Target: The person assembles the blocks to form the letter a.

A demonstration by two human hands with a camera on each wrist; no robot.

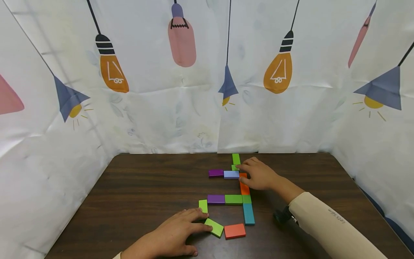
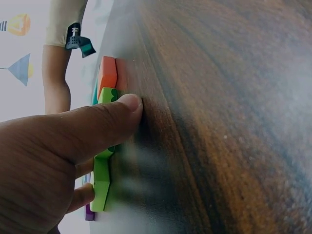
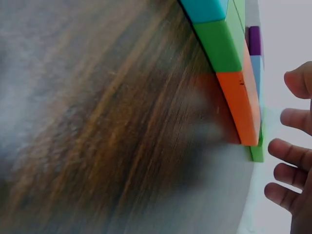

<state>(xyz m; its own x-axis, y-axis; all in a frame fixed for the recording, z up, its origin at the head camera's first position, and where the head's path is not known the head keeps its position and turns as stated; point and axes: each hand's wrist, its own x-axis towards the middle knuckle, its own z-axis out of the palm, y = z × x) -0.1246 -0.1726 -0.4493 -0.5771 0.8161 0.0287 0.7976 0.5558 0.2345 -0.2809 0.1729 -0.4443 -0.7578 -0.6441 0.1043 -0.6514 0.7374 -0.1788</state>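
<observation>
My left hand lies low over the table, its index fingertip on a tilted lime block and another finger at the upright lime block. In the left wrist view the thumb stretches out straight, apart from the fingers. My right hand hovers with spread fingers over the orange block, a fingertip right at the small green block. The right wrist view shows those fingers loose, holding nothing. Beside the orange block lies a light blue block, then a dark purple one.
A purple block, a green block and a small green square form a row. Below them lie a teal block and a red block. Printed curtains stand behind the brown table.
</observation>
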